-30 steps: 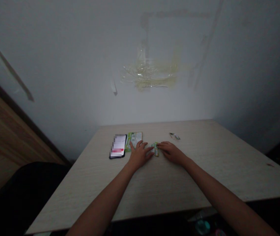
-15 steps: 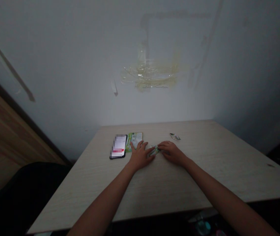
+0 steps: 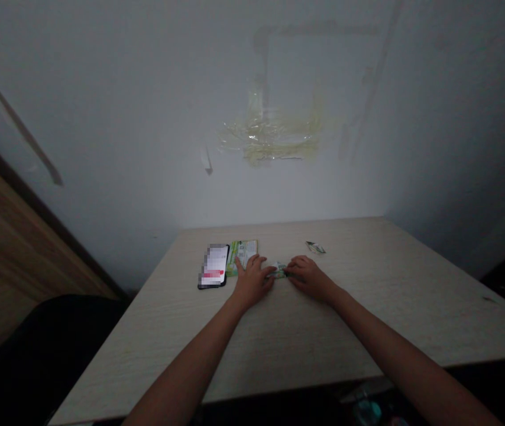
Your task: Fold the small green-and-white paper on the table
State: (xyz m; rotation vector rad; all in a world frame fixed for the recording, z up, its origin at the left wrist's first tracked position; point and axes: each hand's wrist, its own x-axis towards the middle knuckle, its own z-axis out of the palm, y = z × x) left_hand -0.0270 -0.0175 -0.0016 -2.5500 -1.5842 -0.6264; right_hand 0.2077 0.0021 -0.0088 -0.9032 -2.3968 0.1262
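On the tabletop between my hands lies a small green-and-white folded piece (image 3: pixel 279 270), of paper or a thin packet; I cannot tell which. My left hand (image 3: pixel 251 282) has its thumb and index finger at the piece's left end, while its other fingers spread over the lower edge of a green-and-white printed booklet or flat pack (image 3: pixel 247 248). At the right end, the fingertips of my right hand (image 3: pixel 309 277) are bent together in a pinch on the piece. The fingers partly hide both of its ends.
A phone (image 3: pixel 214 266) with a lit screen lies left of the booklet. Another small folded green-and-white piece (image 3: pixel 315 247) rests behind my right hand. The pale wooden table (image 3: pixel 168 331) meets a taped wall (image 3: pixel 274 136). A dark chair-like shape (image 3: pixel 70 331) stands at left.
The left thumb and fingers have drawn in slightly, and my right hand has shifted a little to the right. More of the small piece shows between them.
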